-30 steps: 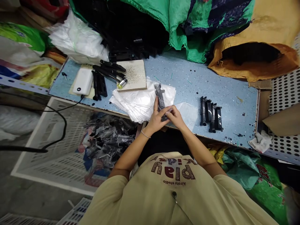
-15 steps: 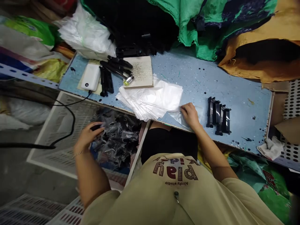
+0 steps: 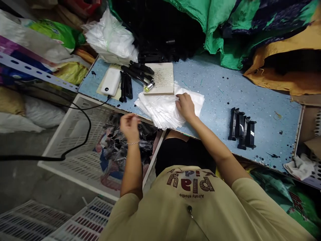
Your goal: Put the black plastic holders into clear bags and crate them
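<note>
My left hand is over the white plastic crate beside the table. Its fingers are loosely curled and a little blurred, and I see nothing in them. Beneath it lies a heap of black parts in clear plastic bags. On the fanned stack of thin white plastic bags rests my right hand, fingers slightly spread on the upper bags. Several black plastic parts lie side by side on the table, right of that hand.
A wooden board, black-handled tools and a white power bank with a black cable sit at the table's left. Behind are a bundle of plastic bags, a green sack and an orange sack.
My left hand has risen from the crate towards the table edge; the dark piece seen in it before no longer shows. My right hand has moved left onto the bag stack. The view has shifted.
</note>
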{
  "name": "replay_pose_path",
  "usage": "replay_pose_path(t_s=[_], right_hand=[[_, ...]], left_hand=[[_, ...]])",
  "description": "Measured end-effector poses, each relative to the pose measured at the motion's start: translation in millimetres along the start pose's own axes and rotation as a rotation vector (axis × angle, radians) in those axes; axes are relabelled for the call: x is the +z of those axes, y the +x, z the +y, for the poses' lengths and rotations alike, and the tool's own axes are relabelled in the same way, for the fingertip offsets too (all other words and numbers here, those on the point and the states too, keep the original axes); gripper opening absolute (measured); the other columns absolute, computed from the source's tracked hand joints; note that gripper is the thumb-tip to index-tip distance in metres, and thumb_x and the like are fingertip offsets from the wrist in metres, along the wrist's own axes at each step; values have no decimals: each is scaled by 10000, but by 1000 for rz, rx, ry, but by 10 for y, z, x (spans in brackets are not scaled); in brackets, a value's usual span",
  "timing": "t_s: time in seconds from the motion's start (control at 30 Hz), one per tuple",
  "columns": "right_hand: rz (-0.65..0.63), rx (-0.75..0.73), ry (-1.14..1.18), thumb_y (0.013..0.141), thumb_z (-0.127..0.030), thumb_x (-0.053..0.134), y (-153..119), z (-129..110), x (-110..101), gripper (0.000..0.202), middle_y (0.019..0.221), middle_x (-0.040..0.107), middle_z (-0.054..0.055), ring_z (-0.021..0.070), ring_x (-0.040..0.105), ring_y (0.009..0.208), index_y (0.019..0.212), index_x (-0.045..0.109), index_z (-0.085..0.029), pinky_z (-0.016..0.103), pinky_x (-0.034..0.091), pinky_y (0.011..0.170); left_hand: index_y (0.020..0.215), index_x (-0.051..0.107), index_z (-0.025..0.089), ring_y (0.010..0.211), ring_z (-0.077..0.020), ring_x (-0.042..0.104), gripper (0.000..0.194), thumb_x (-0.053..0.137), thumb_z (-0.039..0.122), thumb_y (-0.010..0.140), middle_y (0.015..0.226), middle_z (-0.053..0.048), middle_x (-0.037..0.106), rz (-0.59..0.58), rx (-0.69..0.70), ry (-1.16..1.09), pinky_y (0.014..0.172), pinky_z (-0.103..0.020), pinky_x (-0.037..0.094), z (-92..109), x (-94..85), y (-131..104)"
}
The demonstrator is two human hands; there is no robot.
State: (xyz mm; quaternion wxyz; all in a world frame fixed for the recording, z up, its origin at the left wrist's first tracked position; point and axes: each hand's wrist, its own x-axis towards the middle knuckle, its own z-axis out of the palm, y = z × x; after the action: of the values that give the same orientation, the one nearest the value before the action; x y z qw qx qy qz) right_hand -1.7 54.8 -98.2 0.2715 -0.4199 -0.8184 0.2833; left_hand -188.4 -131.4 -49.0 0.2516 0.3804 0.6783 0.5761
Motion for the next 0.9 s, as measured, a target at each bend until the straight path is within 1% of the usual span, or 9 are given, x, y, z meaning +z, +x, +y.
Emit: replay_pose_path(t_s=[0.07,0.13,0.2,0.27,0.37,0.43,0.6,0.73,0.9], right_hand=[[-43,-1,47,940,-141,486,41,-6,46,384,1159,625,142,295,574,1135,1308,585,-188,500,483,1050],[-20,12,154,943,-105,429,-30,47,-65,462,1199,624,129,258,598,1156,1379,540,-211,461,501,1058],[44,39,219,954,-125,410,-230,160,-363,469,1246,613,124,238,614,1176,1394,531,-235,431,533,1026],[122,92,150,969,-195,432,-558,303,-798,432,1271,610,132,257,614,1185,1383,548,-239,451,547,1004],[223,285,-219,977,-313,486,-1183,489,-1436,425,1316,600,191,356,554,1255,1378,576,-205,589,484,1054],[207,455,-476,934,-354,570,-1559,567,-1682,539,1417,529,282,462,482,1316,1420,547,-123,709,416,1051],[14,429,-563,917,-300,562,-1970,644,-1697,628,1569,386,301,482,451,1363,1516,469,-131,701,414,1040],[86,559,-226,841,-447,659,-1862,613,-1659,682,1272,629,247,443,571,1213,1424,563,-108,652,457,1018],[22,631,871,763,-601,728,-1419,282,-1420,533,969,729,77,255,675,860,1117,705,-203,411,575,785]], left_hand=[[1074,626,197,827,-147,670,280,576,465,1008,1024,-52,656,-69,120,-29,749,-309,589,-70,526,-29],[1048,620,195,884,-183,673,249,566,435,1007,1040,-79,652,-269,285,45,791,-347,591,-111,1046,-39],[967,622,184,934,-243,651,235,683,408,933,997,-106,644,-396,415,245,835,-400,575,-146,1430,-16],[866,624,189,932,-280,626,195,743,343,882,941,-119,637,-449,480,419,826,-420,554,-197,1623,35],[793,660,206,875,-260,615,135,649,241,923,902,-96,642,-503,438,455,758,-388,532,-278,1645,138],[779,693,211,815,-220,616,131,648,218,902,872,-58,646,-525,313,374,721,-356,520,-286,1595,195],[640,667,205,678,-155,574,188,820,269,729,731,7,617,-502,7,101,666,-309,507,-134,1538,254],[659,709,208,763,-178,623,196,774,343,785,772,-21,667,-504,-73,-2,731,-335,531,-53,1529,275],[661,716,197,749,-167,619,180,851,312,694,775,-16,658,-496,-81,-23,743,-342,539,-43,1555,261]])
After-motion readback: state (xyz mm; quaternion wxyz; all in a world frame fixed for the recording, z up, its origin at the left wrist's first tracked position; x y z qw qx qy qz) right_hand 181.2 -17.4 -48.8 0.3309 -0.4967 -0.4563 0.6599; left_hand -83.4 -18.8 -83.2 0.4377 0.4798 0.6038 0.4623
